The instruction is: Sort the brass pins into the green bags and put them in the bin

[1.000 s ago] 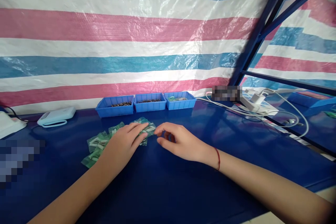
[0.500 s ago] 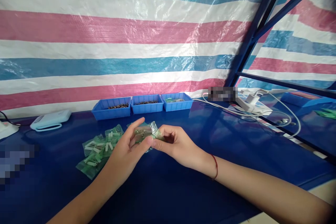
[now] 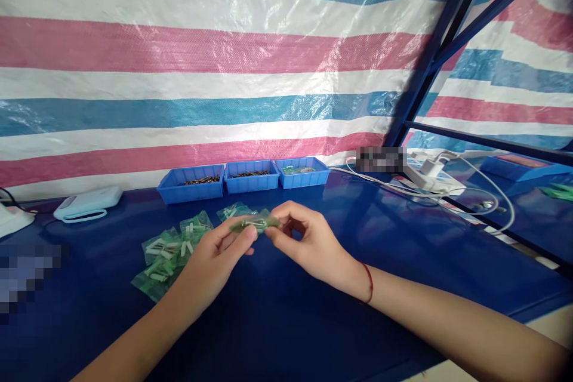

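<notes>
Lying at centre left on the blue table [image 3: 403, 262], a heap of green packets [image 3: 168, 250], your left hand [image 3: 219, 256] pinching one small green packet [image 3: 255, 222] at frame centre, your right hand [image 3: 308, 239] pinching its other end, three blue bins [image 3: 244, 178] behind.

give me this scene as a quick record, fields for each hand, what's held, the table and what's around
left hand: left hand pinches one end of a small green packet
right hand: right hand pinches the other end, red string on its wrist
held item: packet lifted off the table, between both hands
pile: more green packets lying to the left
table: glossy blue table
bins: three blue trays in a row at the back
other: pale blue device far left, white cables right
backdrop: striped tarp
</notes>
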Tool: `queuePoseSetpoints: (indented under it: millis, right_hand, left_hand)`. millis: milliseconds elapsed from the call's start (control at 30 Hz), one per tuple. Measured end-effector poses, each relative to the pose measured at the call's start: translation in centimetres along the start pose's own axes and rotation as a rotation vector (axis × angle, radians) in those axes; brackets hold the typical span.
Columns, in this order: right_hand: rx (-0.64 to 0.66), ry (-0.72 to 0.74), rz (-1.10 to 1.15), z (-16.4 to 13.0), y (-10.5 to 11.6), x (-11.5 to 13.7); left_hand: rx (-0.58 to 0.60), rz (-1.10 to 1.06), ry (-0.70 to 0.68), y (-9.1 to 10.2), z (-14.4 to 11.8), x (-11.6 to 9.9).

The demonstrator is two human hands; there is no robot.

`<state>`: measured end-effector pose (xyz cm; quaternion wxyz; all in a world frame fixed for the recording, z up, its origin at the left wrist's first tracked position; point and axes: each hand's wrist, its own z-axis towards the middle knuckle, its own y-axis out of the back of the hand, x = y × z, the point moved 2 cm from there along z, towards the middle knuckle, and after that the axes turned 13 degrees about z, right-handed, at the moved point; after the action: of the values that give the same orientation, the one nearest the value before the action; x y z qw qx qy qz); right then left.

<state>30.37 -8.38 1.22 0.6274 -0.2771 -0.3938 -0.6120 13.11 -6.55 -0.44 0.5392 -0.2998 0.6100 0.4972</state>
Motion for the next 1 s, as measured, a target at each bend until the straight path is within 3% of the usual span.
queuePoseSetpoints:
  millis: [133,233,300,500,600,733,800,867,1000]
  right_hand:
    - [-0.022,0.374,-0.214,0.0,0.8,0.7]
    - [0.045,0.483,-0.278,-0.2,0.9,0.9]
    - [0.077,0.456,-0.274,-0.2,0.8,1.0]
    - [0.224,0.199,-0.112,-0.5,-0.2,1.1]
    - [0.247,0.125,-0.109,-0.8,-0.7,1.0]
    - [0.027,0.117,-0.160,0.8,0.8,0.3]
    - [-0.171,0.119,-0.156,2.6,2.9,-0.6]
    - [-0.342,0.021,-0.217,4.7,5.5,-2.1]
    - [-0.338,-0.138,-0.302,6.8,9.5,-5.2]
  left_hand:
    - [0.132,-0.345,0.167,-0.7,-0.1,-0.1]
    - [0.232,-0.351,0.194,-1.0,-0.3,-0.1]
    - [0.231,-0.288,0.156,-1.0,-0.3,-0.2]
    - [0.038,-0.125,0.052,-0.2,0.0,-0.2]
    - [0.003,-0.053,0.007,-0.1,0.1,-0.2]
    - [-0.028,-0.056,0.001,-0.3,-0.1,-0.7]
    - [-0.044,-0.035,-0.019,-0.1,-0.2,-1.0]
    - [-0.050,0.069,-0.036,0.4,-0.1,-1.2]
    - [-0.065,0.586,-0.193,2.4,0.6,-0.6]
